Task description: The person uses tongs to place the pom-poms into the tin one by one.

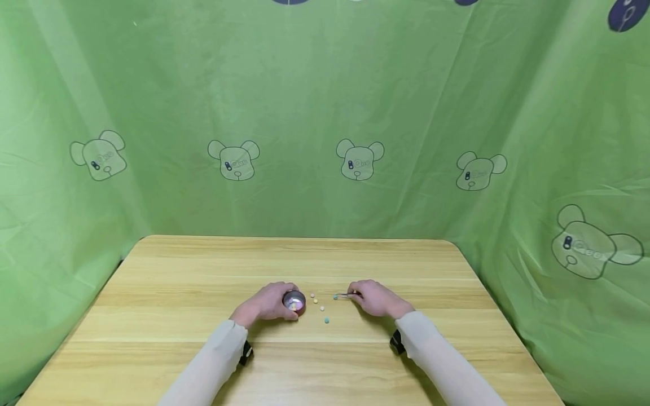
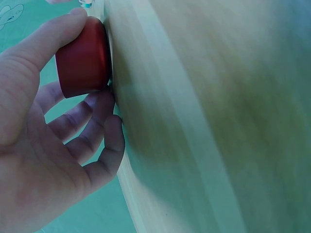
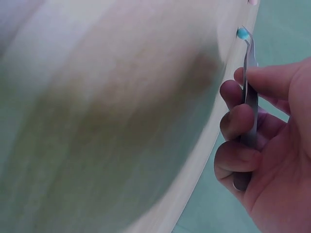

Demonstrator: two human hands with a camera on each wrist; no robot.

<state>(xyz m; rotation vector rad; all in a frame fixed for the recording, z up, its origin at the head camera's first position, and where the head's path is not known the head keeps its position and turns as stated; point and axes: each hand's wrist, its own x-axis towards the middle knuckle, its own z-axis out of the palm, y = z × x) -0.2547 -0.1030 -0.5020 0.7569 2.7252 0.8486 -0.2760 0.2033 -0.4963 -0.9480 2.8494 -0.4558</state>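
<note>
My left hand (image 1: 267, 303) grips a small round tin (image 2: 82, 60), its thumb and fingers on the red outer wall. In the head view, a few pastel beads (image 1: 294, 307) show inside its silvery bowl. The tin stands upright on the table. My right hand (image 1: 377, 299) pinches metal tweezers (image 3: 250, 116), held low with the tips pointing left. Their thin bent tips are at a blue bead (image 3: 242, 33), one on each side of it in the right wrist view.
Between the hands lie a pink bead (image 1: 312, 295), a yellow bead (image 1: 315, 301), a whitish bead (image 1: 322, 308) and another blue bead (image 1: 326, 321). All are on the wooden table (image 1: 203, 265). A green curtain (image 1: 304, 84) hangs behind and at both sides.
</note>
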